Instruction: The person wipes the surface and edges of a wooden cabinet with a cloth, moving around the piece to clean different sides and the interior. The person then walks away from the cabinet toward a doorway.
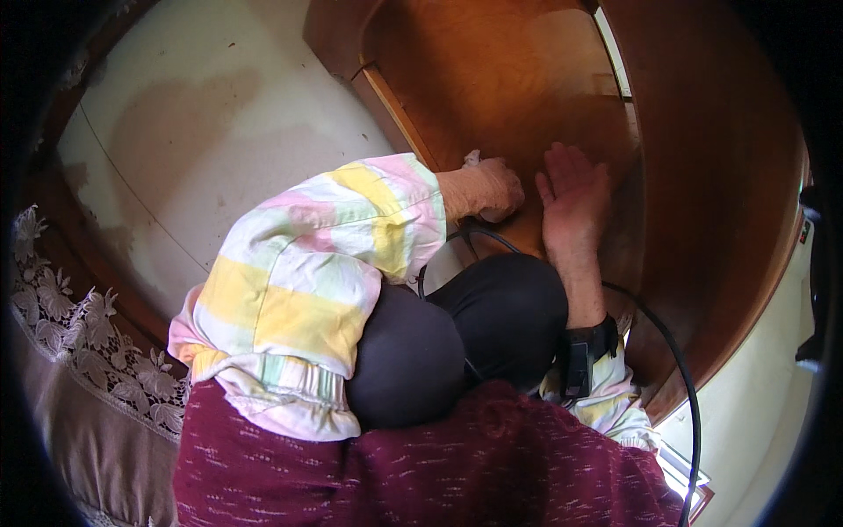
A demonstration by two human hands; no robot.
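Note:
My left hand [490, 190] is curled into a fist in front of a glossy brown wooden panel [487, 72]. A small crumpled white piece [472, 158], perhaps cloth or tissue, sticks out of its far side. The rest of that piece is hidden inside the fist. To the right, my right hand [574, 191] is held flat with its fingers stretched out and nothing in it. It lies over the same wood, and whether it touches the surface I cannot tell. Both hands are just beyond my knees [500, 316], in dark trousers.
A tall dark wooden side [711, 197] curves along the right. A black cable [678, 356] runs past my right arm, and another stretch passes near my knees. Pale floor [197, 132] with darker patches spreads on the left. A lace-trimmed brown cover [99, 448] hangs at lower left.

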